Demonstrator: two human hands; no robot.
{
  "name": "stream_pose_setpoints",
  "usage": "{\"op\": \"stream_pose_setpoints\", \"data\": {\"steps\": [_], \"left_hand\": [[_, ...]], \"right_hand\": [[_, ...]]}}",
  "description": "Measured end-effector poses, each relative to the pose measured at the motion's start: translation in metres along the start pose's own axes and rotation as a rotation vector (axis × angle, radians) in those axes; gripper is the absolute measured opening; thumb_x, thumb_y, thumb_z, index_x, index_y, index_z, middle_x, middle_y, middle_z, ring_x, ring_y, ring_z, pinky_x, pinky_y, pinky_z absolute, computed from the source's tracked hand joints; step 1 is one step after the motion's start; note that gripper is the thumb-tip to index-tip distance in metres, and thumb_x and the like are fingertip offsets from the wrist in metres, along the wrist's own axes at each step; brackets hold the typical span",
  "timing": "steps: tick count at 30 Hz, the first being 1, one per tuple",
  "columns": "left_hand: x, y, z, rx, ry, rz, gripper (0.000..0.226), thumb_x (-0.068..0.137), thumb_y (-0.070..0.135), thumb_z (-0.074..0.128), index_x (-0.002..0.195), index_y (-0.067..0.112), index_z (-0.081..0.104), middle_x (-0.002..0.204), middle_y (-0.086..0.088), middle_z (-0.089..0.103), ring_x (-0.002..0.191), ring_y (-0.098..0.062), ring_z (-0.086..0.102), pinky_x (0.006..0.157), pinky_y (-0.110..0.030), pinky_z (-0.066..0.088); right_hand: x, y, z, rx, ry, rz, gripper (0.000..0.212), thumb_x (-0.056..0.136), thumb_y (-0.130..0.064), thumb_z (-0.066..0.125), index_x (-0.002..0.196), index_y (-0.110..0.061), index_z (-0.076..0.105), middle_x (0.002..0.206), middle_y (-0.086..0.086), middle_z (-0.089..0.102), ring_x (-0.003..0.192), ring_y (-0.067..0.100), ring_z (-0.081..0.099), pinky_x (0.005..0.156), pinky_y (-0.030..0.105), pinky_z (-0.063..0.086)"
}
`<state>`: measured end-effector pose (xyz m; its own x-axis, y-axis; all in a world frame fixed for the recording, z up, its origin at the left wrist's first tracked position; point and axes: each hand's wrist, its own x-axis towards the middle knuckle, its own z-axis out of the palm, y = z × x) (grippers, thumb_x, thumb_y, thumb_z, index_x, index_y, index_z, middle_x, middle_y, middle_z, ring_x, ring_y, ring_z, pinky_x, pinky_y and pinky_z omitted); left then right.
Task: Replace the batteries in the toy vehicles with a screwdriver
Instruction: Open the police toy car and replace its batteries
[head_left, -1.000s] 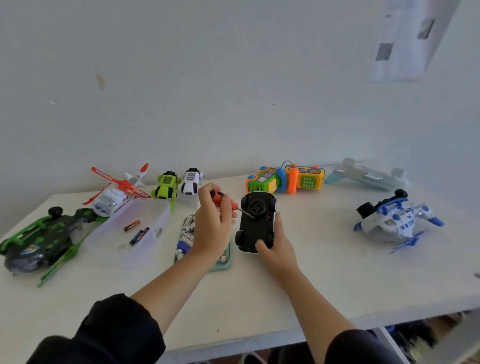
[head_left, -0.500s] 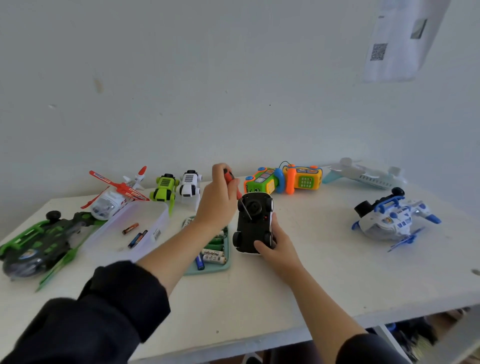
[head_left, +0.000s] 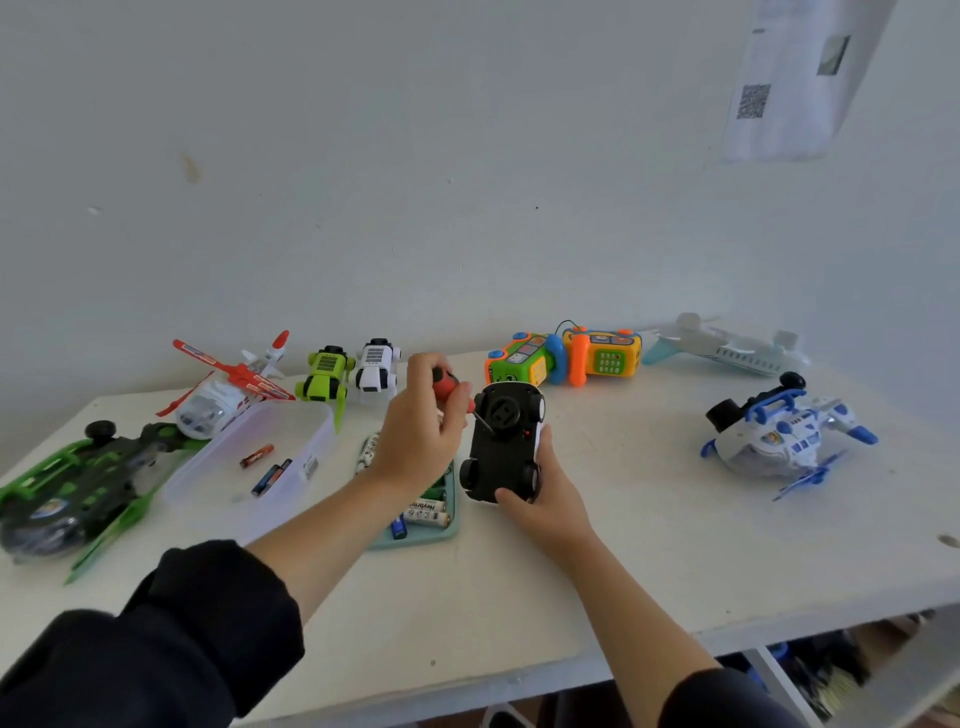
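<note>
Overhead, the left hand (head_left: 423, 434) grips the screwdriver (head_left: 453, 392) tilted into the upturned car (head_left: 503, 441); the right hand (head_left: 545, 493) clasps its rear.

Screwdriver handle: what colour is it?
Red-orange with black; the screwdriver shows in the head view.

Soft, even daylight fills the scene, with faint shadows under the toys on the table (head_left: 649, 545). Wide-angle distortion bends its edges. The sleeve (head_left: 156, 639) at bottom left is slightly blurred.
</note>
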<state>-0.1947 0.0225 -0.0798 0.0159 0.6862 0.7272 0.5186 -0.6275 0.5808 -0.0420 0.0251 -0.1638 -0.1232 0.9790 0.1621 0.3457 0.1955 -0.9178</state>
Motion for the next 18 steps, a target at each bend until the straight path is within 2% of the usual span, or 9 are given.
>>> {"op": "stream_pose_setpoints", "data": {"steps": [3,6,10,13,15,16,18], "left_hand": [[-0.017,-0.006,0.0,-0.007,0.04,0.078,0.013,0.09,0.035,0.045,0.093,0.037,0.033,0.079,-0.01,0.061,0.068,-0.019,0.066,0.056,-0.041,0.055],[-0.026,-0.009,0.002,-0.028,0.068,0.104,0.01,0.092,0.032,0.044,0.096,0.033,0.035,0.08,-0.012,0.065,0.068,-0.017,0.066,0.058,-0.038,0.055],[-0.029,-0.008,0.006,-0.015,0.054,0.187,0.009,0.094,0.022,0.043,0.1,0.022,0.037,0.082,-0.009,0.064,0.071,-0.012,0.065,0.06,-0.032,0.056],[-0.027,-0.006,0.006,0.035,0.023,0.177,0.011,0.093,0.028,0.042,0.099,0.021,0.036,0.079,-0.011,0.062,0.067,-0.022,0.065,0.057,-0.041,0.055],[-0.021,-0.001,0.006,0.062,-0.015,0.136,0.014,0.092,0.036,0.04,0.097,0.024,0.035,0.076,-0.011,0.059,0.066,-0.028,0.064,0.054,-0.046,0.052],[-0.016,0.002,0.007,0.079,-0.033,0.12,0.016,0.091,0.039,0.039,0.095,0.024,0.034,0.074,-0.01,0.059,0.065,-0.03,0.063,0.054,-0.048,0.052],[-0.003,0.007,0.009,0.136,-0.071,0.093,0.018,0.091,0.041,0.039,0.093,0.024,0.033,0.072,-0.009,0.058,0.065,-0.029,0.062,0.055,-0.048,0.051]], "right_hand": [[0.003,0.004,0.002,0.01,0.002,-0.012,0.105,0.062,-0.03,0.056,0.152,-0.021,0.001,0.121,-0.007,0.058,0.111,0.009,0.057,0.08,0.019,0.044],[0.004,0.006,0.002,-0.003,0.007,-0.019,0.103,0.063,-0.028,0.056,0.152,-0.021,0.003,0.116,-0.005,0.062,0.102,0.008,0.061,0.073,0.009,0.045],[0.004,0.006,0.003,-0.018,0.025,-0.043,0.104,0.063,-0.027,0.054,0.152,-0.022,0.0,0.105,-0.002,0.065,0.099,0.015,0.063,0.076,0.023,0.048],[0.005,0.009,0.003,-0.017,0.038,-0.059,0.103,0.063,-0.026,0.055,0.152,-0.019,0.004,0.105,-0.001,0.066,0.097,0.016,0.064,0.077,0.026,0.05],[0.004,0.007,0.003,-0.014,0.033,-0.063,0.101,0.064,-0.025,0.056,0.151,-0.019,0.006,0.106,-0.004,0.064,0.094,0.012,0.063,0.074,0.018,0.049],[0.004,0.006,0.002,-0.002,0.025,-0.061,0.1,0.066,-0.022,0.058,0.151,-0.019,0.006,0.106,-0.008,0.062,0.091,0.006,0.061,0.071,0.009,0.046],[0.002,0.004,0.001,0.035,0.015,-0.063,0.096,0.072,-0.013,0.063,0.151,-0.018,0.008,0.11,-0.011,0.057,0.092,-0.003,0.055,0.067,0.001,0.041]]}}
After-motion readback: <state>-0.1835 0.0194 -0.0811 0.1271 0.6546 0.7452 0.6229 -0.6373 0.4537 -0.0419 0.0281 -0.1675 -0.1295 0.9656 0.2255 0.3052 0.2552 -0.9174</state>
